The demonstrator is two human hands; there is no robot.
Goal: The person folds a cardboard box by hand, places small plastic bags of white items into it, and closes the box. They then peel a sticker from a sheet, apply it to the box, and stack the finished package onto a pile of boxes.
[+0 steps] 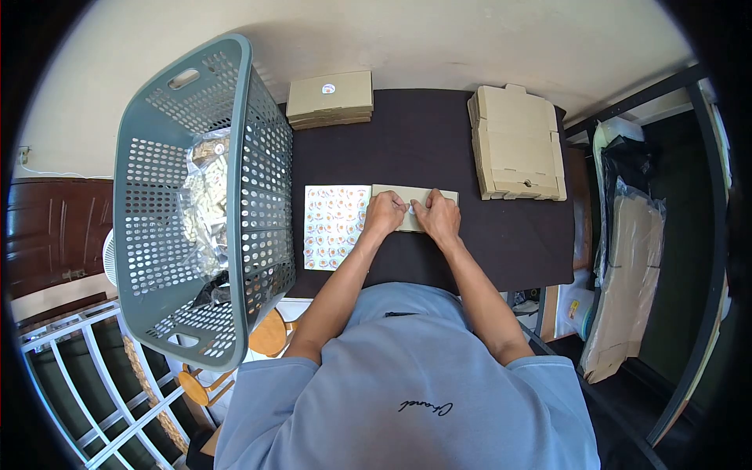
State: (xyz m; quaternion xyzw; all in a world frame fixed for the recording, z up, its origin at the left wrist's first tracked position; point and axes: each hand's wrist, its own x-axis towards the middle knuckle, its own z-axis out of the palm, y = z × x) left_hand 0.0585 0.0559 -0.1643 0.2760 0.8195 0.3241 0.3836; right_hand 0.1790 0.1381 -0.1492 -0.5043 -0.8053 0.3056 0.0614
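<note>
A small flat cardboard box (415, 192) lies on the dark tabletop in front of me, and both hands are over it. Between my fingertips shows part of a small round sticker (411, 210), low against the lid. My left hand (385, 214) has its fingers pinched at the sticker's left side. From the other side my right hand (440, 217) meets it, thumb and fingers closed at the sticker's edge. The fingers hide most of the sticker. Just left of the box is a white sheet (337, 227) with rows of round orange-and-white stickers; my left hand overlaps its right edge.
A tall grey-green plastic basket (266, 180) holding bagged items stands at the left. Stacked boxes (329, 98), the top one stickered, sit at the back left. More flat cardboard boxes (518, 145) are piled at the back right. A black metal rack (709, 196) stands at far right.
</note>
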